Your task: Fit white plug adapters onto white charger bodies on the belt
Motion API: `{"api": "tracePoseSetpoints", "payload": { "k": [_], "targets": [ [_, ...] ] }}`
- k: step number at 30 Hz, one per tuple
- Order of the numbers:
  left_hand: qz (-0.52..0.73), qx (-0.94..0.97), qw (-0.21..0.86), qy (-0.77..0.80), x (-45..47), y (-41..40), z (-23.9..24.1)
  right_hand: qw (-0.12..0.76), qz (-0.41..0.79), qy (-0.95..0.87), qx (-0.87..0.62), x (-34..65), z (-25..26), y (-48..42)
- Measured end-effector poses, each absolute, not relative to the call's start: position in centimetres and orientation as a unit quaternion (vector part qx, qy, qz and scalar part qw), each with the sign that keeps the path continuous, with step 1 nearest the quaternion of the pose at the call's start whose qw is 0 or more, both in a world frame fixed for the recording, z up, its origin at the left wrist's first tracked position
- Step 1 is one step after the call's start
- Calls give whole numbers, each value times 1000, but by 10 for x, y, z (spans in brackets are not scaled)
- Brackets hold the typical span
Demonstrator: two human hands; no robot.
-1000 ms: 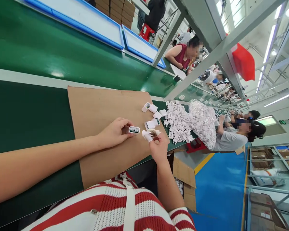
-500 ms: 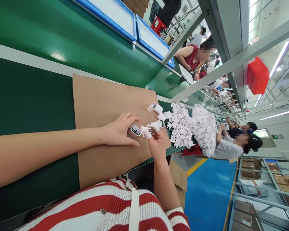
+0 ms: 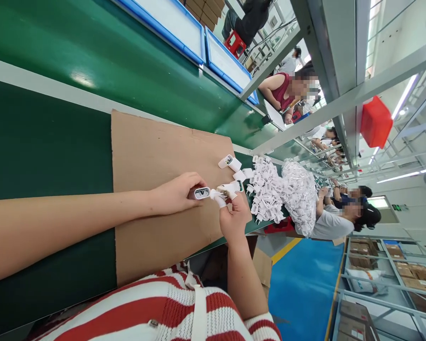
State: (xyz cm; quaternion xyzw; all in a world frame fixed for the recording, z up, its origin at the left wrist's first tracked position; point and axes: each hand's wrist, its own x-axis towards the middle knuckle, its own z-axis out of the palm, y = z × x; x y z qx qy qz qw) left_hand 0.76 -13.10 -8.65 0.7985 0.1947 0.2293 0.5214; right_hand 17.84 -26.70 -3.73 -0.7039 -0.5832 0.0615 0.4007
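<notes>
My left hand [image 3: 181, 192] is closed around a white oval plastic housing [image 3: 202, 193], whose open end faces right and shows dark parts inside. Thumb and fingers of my right hand [image 3: 232, 208], with white covers on some fingertips, pinch a small white plastic piece [image 3: 213, 193] right against that open end. Another white housing [image 3: 238, 186] with a dark opening shows at my right fingers; whether they hold it too, I cannot tell. Farther back, a similar open housing [image 3: 229, 162] lies at the edge of a cardboard sheet [image 3: 152, 151].
A heap of small white plastic parts [image 3: 266, 189] lies right of the cardboard, beside a clear bag of white parts [image 3: 298, 194]. Blue-rimmed trays [image 3: 230, 61] stand beyond the green table [image 3: 57, 137]. A co-worker in a grey shirt [image 3: 332, 222] sits past the bag.
My left hand, spread beside the housing before, has closed on it. The housing has turned and come up to the small white piece in my right hand.
</notes>
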Motion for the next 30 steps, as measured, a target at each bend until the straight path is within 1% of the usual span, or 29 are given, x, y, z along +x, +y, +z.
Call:
{"api": "tracePoseSetpoints", "payload": {
  "k": [3,6,11,16,21,25,30],
  "targets": [
    [234,796,536,157,10,-128,-86,320,14,-654,-686,175,-33,-262],
    [248,799,521,167,9,-125,-84,249,-26,-695,-674,173,-31,-255],
    [246,809,506,169,9,-123,-82,185,-40,-730,-657,171,-34,-247],
    [248,810,505,166,9,-122,-86,164,-58,-732,-658,167,-36,-244],
    [240,801,518,181,8,-122,-87,135,-62,-747,-648,165,-26,-240],
    [235,801,522,174,8,-122,-84,130,-51,-749,-647,165,-18,-235],
    [241,811,501,180,10,-124,-85,127,-50,-723,-677,160,-22,-235]
  ]
}}
